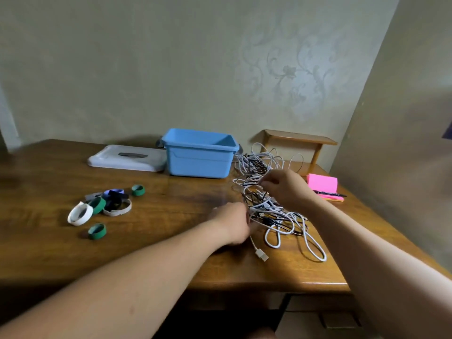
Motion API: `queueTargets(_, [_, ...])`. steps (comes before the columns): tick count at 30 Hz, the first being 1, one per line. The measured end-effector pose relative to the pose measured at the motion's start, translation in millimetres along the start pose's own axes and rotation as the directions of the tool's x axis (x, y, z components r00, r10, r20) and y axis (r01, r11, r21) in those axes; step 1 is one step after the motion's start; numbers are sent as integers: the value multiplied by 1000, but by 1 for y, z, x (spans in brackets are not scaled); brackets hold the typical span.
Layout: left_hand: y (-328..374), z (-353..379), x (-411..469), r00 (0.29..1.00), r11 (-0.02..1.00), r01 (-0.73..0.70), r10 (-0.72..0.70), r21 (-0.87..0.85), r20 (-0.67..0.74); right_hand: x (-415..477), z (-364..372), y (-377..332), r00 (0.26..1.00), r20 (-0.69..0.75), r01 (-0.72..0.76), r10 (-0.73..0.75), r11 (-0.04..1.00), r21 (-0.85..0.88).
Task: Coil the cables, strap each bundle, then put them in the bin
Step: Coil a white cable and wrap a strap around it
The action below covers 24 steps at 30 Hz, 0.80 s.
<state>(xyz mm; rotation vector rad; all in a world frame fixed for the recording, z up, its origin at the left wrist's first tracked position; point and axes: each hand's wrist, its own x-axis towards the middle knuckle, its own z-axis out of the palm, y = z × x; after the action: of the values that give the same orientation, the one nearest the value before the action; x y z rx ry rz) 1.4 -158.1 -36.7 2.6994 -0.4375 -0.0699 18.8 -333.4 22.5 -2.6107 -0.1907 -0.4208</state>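
While the left hand [233, 225] grips the cables [271, 207], the right hand [285, 188] pinches them

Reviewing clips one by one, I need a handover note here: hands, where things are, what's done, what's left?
Left hand grips the cables at the tangle's near edge; right hand pinches strands higher up.
Cables: one tangled heap right of the open blue bin; lid left of it, straps farther left.
Done: nothing coiled or strapped. Left: everything.
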Motion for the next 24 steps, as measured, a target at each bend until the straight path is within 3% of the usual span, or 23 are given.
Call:
queueTargets(4, [-23, -14, 10, 981, 941, -9, -58, -340, -187, 1, 2, 2, 1000, 9, -8, 7, 999, 41])
queueTargets(7, [-52, -43, 18, 931, 778, -56, -185, -625, -314, 10, 12, -8, 996, 82, 21, -32, 992, 127])
queueTargets(11, [-85, -65, 28, 851, 630, -105, -343, -769, -398, 32, 42, -38, 986, 128, 83, -106, 982, 170])
queueTargets(14, [-101, -69, 32, 826, 531, -100, -426, -841, -368, 51, 67, -57, 993, 64, 88, -102, 977, 196])
queueTargets(17, [-111, -65, 39, 860, 414, -94, -425, -905, -284, 68, 84, -74, 996, -86, 47, -17, 935, 353])
queueTargets(20, [-107, -57, 46, 882, 270, -140, -403, -953, -244, 79, 101, -88, 975, -220, 74, 16, 914, 399])
queueTargets(24, [-102, -41, 49, 896, 86, -192, -392, -978, -210, 68, 136, -88, 975, -218, 60, 35, 909, 412])
